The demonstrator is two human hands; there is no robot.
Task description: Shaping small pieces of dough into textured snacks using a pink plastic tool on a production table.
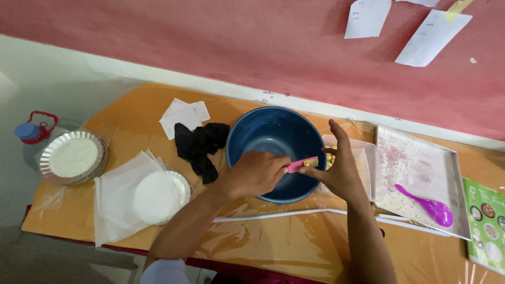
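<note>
A blue bowl [273, 131] stands on the orange table [131, 118] under a clear plastic sheet. My left hand [254, 173] is over the bowl's near side, shut on a small pink tool [301, 164] with a yellowish lump at its tip. My right hand [336, 168] is at the bowl's right rim, fingers straight, its fingertips touching the pink tool's tip. Behind that hand sits a clear plastic box [363, 158] with yellow pieces inside, mostly hidden.
A metal tray [421, 158] with white crumbs and a purple spoon [428, 206] lies right. A black cloth [202, 144], white papers [184, 115], foil dishes [73, 156] and plastic sheets [118, 197] lie left. A green booklet [486, 223] is far right.
</note>
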